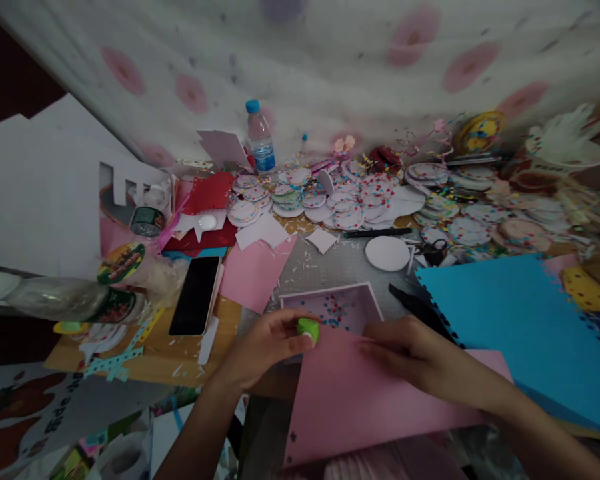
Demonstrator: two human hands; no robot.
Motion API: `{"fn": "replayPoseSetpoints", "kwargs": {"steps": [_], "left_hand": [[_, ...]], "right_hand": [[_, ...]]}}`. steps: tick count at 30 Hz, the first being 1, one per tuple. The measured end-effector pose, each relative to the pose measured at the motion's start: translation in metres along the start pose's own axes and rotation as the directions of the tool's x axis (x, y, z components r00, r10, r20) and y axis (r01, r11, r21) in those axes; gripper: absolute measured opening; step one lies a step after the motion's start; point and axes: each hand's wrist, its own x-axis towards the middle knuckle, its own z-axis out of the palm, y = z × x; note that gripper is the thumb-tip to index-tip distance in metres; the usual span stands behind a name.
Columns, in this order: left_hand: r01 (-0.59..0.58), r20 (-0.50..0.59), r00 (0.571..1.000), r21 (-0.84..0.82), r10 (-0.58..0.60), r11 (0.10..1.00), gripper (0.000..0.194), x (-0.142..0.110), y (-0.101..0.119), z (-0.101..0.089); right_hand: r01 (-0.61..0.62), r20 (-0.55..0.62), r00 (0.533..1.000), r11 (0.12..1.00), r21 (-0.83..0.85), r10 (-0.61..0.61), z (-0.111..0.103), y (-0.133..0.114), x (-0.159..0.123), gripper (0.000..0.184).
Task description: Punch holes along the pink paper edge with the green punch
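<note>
My left hand (275,343) is closed round a small green craft punch (308,329), thumb in front and fingers behind. The punch sits at the upper left corner of a pink paper sheet (370,400), whose left edge bears small punched holes low down. My right hand (405,353) pinches the sheet's upper edge, thumb and fingers pressed together on it. Just beyond both hands lies a shallow white box (375,303) with blue and red confetti bits (335,310) in it; its near side is partly hidden by the hands and paper.
Blue paper (520,327) with a punched edge lies at right. A phone (195,297) and a lying plastic bottle (70,297) are at left. Behind stand a water bottle (261,140) and piles of decorated white discs (347,200). A black pen (377,233) lies beside a plain white disc (387,253).
</note>
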Motion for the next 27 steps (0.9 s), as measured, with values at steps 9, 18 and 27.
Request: {"fn": "replayPoseSetpoints", "kwargs": {"steps": [9,18,27], "left_hand": [[0.002,0.005,1.000,0.085,-0.002,0.996,0.033,0.000,0.003,0.000],[-0.159,-0.041,0.983,0.294,0.179,0.942,0.023,0.000,0.000,0.012],[-0.312,-0.024,0.917,0.580,0.399,0.753,0.024,0.004,-0.002,0.025]], "right_hand": [[0.013,-0.001,1.000,0.999,-0.050,-0.013,0.002,0.000,0.003,0.035],[0.008,-0.153,0.988,0.987,-0.160,-0.033,0.000,-0.001,0.004,0.020],[0.169,-0.023,0.984,0.974,-0.153,-0.174,0.004,-0.018,0.049,0.030]]}}
